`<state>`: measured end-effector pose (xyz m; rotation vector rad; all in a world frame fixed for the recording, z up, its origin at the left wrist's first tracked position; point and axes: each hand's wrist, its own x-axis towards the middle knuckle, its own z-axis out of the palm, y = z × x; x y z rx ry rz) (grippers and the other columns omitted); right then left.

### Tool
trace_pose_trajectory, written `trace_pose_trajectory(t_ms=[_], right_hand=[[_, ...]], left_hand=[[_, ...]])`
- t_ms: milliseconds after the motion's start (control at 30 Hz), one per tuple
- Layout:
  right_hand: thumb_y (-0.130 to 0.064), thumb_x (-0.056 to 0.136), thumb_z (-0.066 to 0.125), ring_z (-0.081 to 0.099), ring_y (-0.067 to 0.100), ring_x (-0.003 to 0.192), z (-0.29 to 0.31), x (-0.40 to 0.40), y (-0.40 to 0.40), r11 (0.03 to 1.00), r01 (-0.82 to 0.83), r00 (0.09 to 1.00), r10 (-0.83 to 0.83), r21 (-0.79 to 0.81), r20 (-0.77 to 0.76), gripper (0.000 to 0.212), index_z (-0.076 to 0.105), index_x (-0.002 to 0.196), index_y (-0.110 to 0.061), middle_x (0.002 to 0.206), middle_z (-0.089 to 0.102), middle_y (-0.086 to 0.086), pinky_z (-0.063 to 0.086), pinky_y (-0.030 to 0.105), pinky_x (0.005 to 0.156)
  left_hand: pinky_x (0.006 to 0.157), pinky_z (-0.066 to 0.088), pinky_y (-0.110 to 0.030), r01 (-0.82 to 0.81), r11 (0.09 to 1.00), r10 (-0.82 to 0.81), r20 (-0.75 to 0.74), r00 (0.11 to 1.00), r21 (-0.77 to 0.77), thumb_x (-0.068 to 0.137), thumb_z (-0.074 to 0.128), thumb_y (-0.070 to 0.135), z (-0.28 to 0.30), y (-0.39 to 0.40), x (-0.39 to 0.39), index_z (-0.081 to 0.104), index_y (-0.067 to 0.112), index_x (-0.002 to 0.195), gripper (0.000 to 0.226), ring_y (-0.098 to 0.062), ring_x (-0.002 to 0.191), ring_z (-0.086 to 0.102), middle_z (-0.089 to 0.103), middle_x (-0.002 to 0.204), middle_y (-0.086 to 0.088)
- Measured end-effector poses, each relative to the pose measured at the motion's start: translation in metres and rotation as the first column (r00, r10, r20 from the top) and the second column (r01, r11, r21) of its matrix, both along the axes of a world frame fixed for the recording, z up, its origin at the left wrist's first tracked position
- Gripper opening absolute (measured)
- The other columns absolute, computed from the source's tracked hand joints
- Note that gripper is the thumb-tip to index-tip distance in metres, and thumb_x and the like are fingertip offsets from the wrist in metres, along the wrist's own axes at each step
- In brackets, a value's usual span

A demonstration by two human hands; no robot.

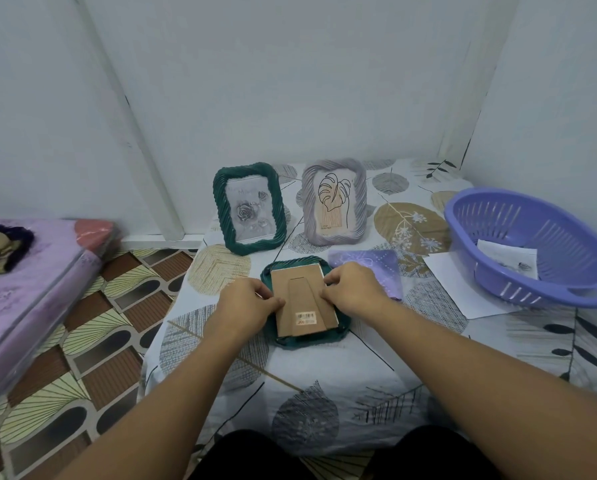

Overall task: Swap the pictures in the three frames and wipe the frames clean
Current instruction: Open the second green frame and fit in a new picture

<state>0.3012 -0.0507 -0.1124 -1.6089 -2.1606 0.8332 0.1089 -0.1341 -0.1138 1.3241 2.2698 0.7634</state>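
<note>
While the left hand [247,303] and right hand [350,289] pinch its stiff cardboard backing [302,301] at nine and three o'clock, the face-down green frame [305,336] lies centre-table, likely light and glass-fragile.

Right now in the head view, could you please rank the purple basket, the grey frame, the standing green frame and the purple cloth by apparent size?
1. purple basket, clearly largest.
2. grey frame and standing green frame: they look about alike, so I won't rank them.
3. purple cloth, smallest as seen, though the right hand partly hides it.
</note>
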Motion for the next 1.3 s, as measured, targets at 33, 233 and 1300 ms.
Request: trace_pose_trajectory(t_ms=[33, 233, 1300], right_hand=[[-0.021, 0.084, 0.07, 0.067, 0.02, 0.093, -0.001, 0.0, -0.001, 1.0, 0.0, 1.0, 0.0, 0.014, 0.012, 0.013, 0.08, 0.092, -0.016, 0.092, 0.076, 0.001, 0.057, 0.035, 0.082], [-0.032, 0.082, 0.069, 0.066, 0.018, 0.082, -0.001, -0.003, -0.002, 0.998, 0.001, 0.999, -0.003, 0.058, 0.034, 0.019, 0.078, 0.084, -0.016, 0.078, 0.074, 0.0, 0.057, 0.036, 0.072], [-0.026, 0.079, 0.085, 0.059, 0.016, 0.122, -0.009, 0.009, 0.014, 0.978, -0.018, 0.984, -0.02, -0.208, -0.18, 0.047, 0.071, 0.124, -0.027, 0.128, 0.067, 0.0, 0.048, 0.038, 0.106]], left_hand=[[0.068, 0.053, -0.033, -0.004, 1.0, 0.004, 0.002, 1.0, -0.002, 0.082, 0.082, 0.044, -0.001, 0.0, 0.0, 0.071, 0.029, 0.077, 0.02, -0.009, 0.08, 0.062, 0.068, 0.088, 0.008], [0.077, 0.059, -0.039, -0.007, 1.0, 0.007, 0.011, 1.0, -0.004, 0.081, 0.081, 0.051, -0.003, 0.001, -0.002, 0.072, 0.031, 0.083, 0.022, -0.009, 0.081, 0.063, 0.068, 0.09, 0.009], [0.081, 0.058, -0.038, 0.027, 0.999, -0.022, 0.19, 0.982, -0.026, 0.075, 0.087, 0.051, -0.005, 0.001, -0.003, 0.067, 0.034, 0.131, 0.062, -0.01, 0.087, 0.064, 0.068, 0.105, 0.005]])
